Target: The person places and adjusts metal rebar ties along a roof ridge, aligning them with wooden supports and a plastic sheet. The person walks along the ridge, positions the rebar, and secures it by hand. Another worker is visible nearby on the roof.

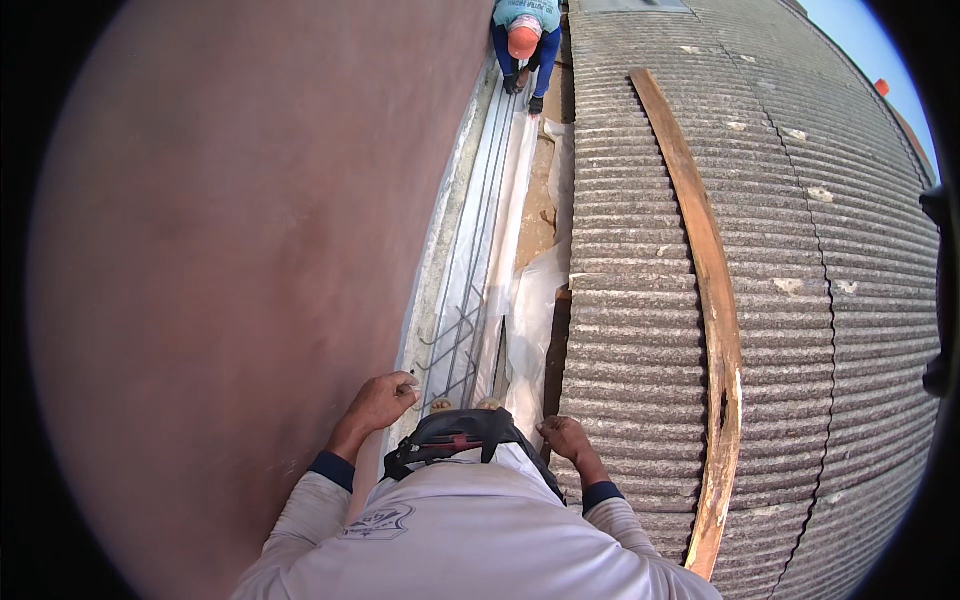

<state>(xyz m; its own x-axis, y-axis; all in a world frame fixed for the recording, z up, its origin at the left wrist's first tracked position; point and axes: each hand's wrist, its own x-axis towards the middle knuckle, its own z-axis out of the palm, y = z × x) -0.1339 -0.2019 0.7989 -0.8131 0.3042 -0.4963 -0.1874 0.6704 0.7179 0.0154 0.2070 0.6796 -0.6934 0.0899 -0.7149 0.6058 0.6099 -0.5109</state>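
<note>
My left hand [388,401] is beside the reddish wall, above the pale concrete ledge [436,245]. Its fingers are curled together, and whatever they pinch is too small to make out. On the other side of my waist, my right hand [565,437] is closed near the edge of the corrugated roof, close to a translucent plastic sheet [530,300]. I cannot tell whether it grips anything. Between and ahead of my hands, long steel reinforcing bars [484,190] run along the plastic-lined strip. Several bent steel ties [455,345] cross the bars at the near end.
At the far end a co-worker in an orange cap [522,42] bends over the bars, dark-gloved hands on the strip. The wall [230,250] rises close on the left. A long wooden plank [712,270] lies on the corrugated roof [630,330] to the right. A dark gap [556,350] follows the roof edge.
</note>
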